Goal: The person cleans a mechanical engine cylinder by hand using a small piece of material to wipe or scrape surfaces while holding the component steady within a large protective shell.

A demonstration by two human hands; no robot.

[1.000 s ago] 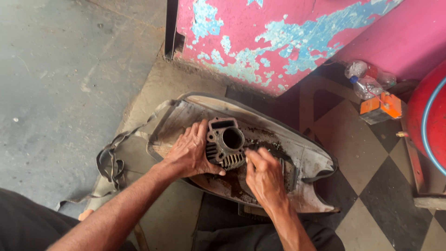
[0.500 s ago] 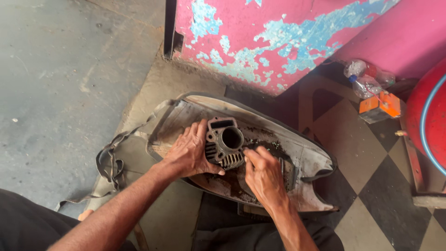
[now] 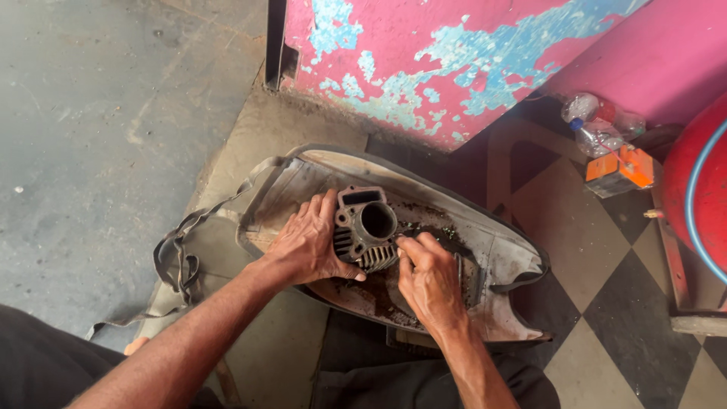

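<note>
A finned grey engine cylinder with a round bore lies on a dirty, upturned plastic panel used as a tray. My left hand grips the cylinder from its left side, fingers spread along it and thumb under the fins. My right hand is curled at the cylinder's lower right, fingertips pinched against the fins; whether it holds a small tool is hidden.
A peeling pink and blue wall stands behind the panel. A clear plastic bottle and an orange box sit at the right, beside a red tank. A dark strap trails off the panel's left on the concrete floor.
My right hand's fingertips have shifted slightly along the fins. The cylinder and my left hand stay where they were.
</note>
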